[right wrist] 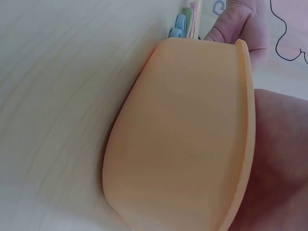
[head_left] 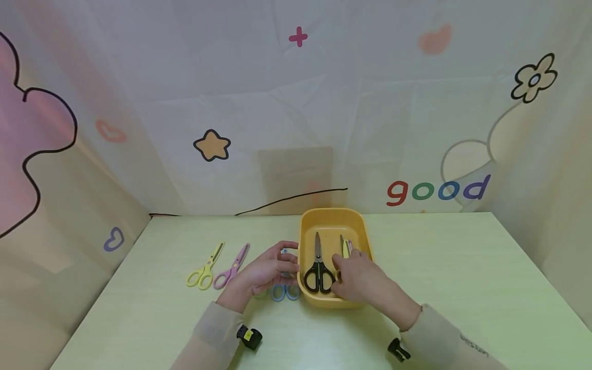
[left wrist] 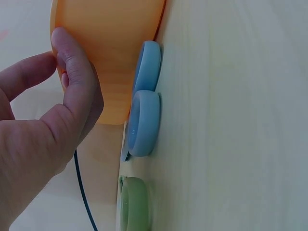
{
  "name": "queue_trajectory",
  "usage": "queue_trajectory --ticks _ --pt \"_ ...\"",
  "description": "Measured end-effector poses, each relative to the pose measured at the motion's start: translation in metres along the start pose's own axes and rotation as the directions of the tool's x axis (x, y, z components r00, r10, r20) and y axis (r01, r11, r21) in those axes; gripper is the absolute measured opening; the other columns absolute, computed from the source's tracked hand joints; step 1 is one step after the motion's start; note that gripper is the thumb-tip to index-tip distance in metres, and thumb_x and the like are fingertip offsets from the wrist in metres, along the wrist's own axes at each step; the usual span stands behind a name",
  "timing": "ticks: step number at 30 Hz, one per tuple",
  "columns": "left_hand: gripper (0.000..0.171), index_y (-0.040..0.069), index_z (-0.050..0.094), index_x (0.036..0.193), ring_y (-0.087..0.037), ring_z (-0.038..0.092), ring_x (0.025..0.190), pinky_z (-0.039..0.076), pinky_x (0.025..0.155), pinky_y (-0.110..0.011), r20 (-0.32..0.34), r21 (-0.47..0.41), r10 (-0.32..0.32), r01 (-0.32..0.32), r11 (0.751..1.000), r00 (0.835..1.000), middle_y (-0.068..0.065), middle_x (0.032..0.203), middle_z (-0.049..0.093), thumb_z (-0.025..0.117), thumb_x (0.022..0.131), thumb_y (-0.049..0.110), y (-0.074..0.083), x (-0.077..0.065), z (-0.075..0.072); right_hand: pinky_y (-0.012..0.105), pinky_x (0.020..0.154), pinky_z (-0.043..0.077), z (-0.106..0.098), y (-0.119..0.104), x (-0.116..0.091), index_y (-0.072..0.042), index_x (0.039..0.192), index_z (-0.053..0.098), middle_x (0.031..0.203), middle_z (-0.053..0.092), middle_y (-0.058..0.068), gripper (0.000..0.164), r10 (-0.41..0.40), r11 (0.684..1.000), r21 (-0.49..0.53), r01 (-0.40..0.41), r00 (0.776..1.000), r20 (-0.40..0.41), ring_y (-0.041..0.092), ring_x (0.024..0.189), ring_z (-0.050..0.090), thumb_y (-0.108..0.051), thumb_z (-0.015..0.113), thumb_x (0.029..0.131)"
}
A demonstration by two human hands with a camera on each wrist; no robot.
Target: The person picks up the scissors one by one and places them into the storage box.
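Observation:
On the table stands a yellow plastic basket [head_left: 333, 216]. My left hand [head_left: 270, 270] is at its left side, relaxed fingers touching the rim; in the left wrist view the left hand [left wrist: 62, 106] meets the orange-looking wall. Black-handled scissors [head_left: 318, 270] lie inside, points away from me. My right hand [head_left: 361, 277] reaches down into the basket's right half, over a dark pointed blade [head_left: 341, 240], a yellow-green slim item [head_left: 345, 249] and a pinkish one. Its fingertips are hidden, so I cannot tell whether they grip anything.
Left of the basket lie yellow scissors [head_left: 203, 272], purple scissors [head_left: 233, 267], blue scissors [head_left: 285, 292] and a green handle [left wrist: 134, 204]. The left forearm and hand partly cover the green and blue ones. A printed curtain [head_left: 296, 103] hangs behind the table [head_left: 430, 257].

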State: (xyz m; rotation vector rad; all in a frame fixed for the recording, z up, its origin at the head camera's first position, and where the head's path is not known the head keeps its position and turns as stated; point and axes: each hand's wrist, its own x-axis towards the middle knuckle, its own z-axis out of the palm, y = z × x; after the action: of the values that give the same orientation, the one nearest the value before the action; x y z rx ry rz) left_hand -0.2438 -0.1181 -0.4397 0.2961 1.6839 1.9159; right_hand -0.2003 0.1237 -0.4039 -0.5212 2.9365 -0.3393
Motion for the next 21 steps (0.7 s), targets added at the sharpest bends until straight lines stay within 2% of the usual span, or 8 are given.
queue_trajectory --ticks 5,10,15,21 --pt "0.064 -0.002 0.026 0.152 -0.021 0.064 0.088 0.06 0.079 -0.034 -0.001 0.003 -0.003 0.003 1.0 1.0 -0.01 0.104 0.056 0.059 0.097 -0.007 0.0 0.0002 0.0002 0.044 0.063 0.048 0.0019 0.001 0.0003 -0.008 0.101 0.061 0.092 0.053 0.016 0.022 0.005 1.0 -0.018 -0.005 1.0 -0.019 0.033 0.086 0.05 -0.019 0.072 0.086" --pt "0.064 -0.001 0.026 0.152 -0.021 0.064 0.088 0.06 0.079 -0.034 0.0 0.004 -0.001 0.001 1.0 1.0 -0.011 0.105 0.056 0.058 0.097 -0.007 0.0 0.0004 0.0001 0.043 0.06 0.051 0.002 0.0 -0.002 -0.006 0.096 0.061 0.098 0.055 0.02 0.02 -0.012 0.999 -0.039 0.01 0.998 -0.057 0.033 0.086 0.052 -0.016 0.076 0.086" --pt "0.064 -0.001 0.026 0.152 -0.022 0.065 0.089 0.06 0.08 -0.035 0.002 0.004 0.0 0.0 1.0 1.0 -0.013 0.106 0.057 0.059 0.097 -0.006 0.0003 0.0 0.0001 0.043 0.06 0.052 0.0007 -0.0006 -0.0057 -0.004 0.091 0.061 0.094 0.055 0.02 0.019 -0.035 0.998 -0.059 0.03 0.995 -0.092 0.032 0.082 0.052 -0.014 0.077 0.086" --pt "0.064 0.0 0.027 0.152 -0.022 0.065 0.089 0.06 0.079 -0.035 -0.007 0.009 0.001 -0.001 1.0 1.0 -0.013 0.107 0.057 0.059 0.097 -0.006 0.0 0.0002 0.0005 0.045 0.064 0.052 0.001 0.0032 -0.0062 -0.001 0.089 0.062 0.088 0.054 0.018 0.02 -0.039 0.997 -0.07 0.031 0.992 -0.117 0.032 0.08 0.051 -0.015 0.077 0.088"
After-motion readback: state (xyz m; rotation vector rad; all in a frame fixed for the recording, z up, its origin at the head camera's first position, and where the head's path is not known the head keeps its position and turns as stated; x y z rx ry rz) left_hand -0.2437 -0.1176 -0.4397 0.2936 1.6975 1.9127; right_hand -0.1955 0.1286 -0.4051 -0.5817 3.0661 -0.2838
